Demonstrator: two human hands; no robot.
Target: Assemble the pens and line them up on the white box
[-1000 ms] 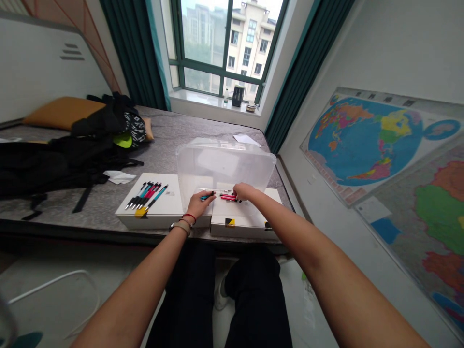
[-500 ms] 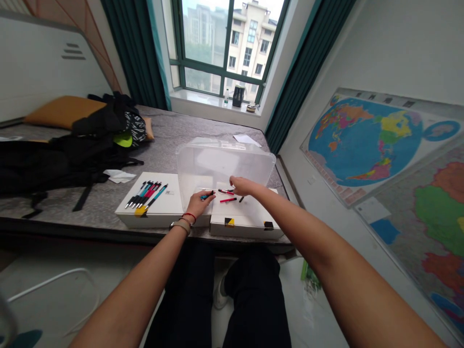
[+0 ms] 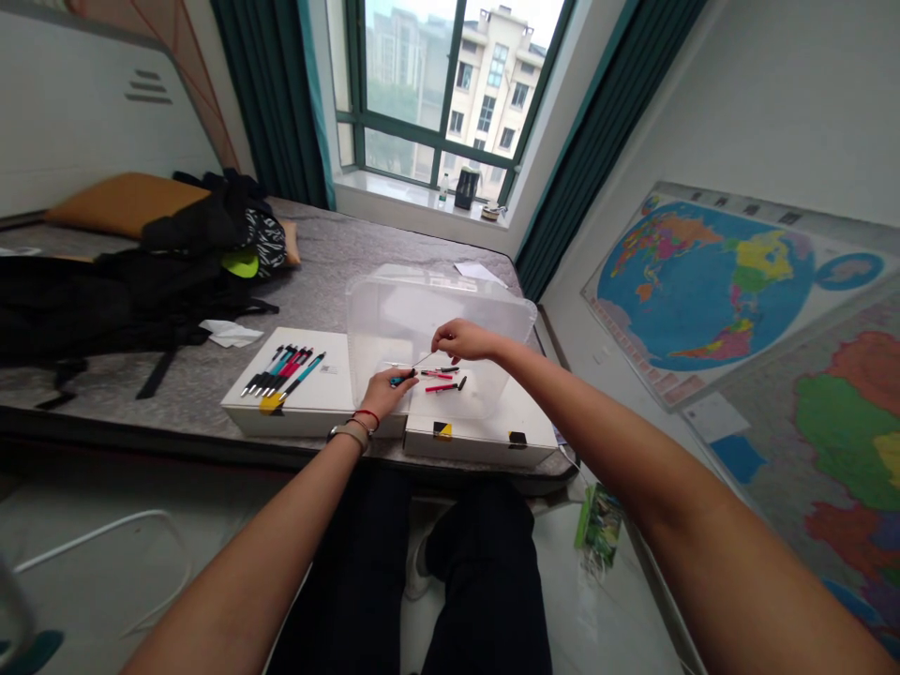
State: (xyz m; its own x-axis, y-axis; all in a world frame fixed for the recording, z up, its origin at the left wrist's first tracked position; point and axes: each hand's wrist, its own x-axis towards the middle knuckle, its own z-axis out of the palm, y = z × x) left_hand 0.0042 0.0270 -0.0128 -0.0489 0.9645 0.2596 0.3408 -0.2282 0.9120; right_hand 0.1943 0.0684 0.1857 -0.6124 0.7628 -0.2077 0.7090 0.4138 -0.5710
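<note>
My left hand is closed around a blue and black pen barrel, held just above the white boxes. My right hand pinches a thin pen refill, whose far end slants down toward the barrel; whether the two touch I cannot tell. Below my right hand lie loose pen parts, among them a red barrel and small black pieces. On the left white box, several assembled pens in blue, black and red lie side by side.
A clear plastic bin stands tipped up behind my hands. The right white box sits at the bed's edge. Black bags and a crumpled tissue lie to the left. A world map hangs on the right wall.
My right hand has risen from the loose parts and moved slightly left, now with a thin refill in its fingers. My left hand keeps the barrel in nearly the same place.
</note>
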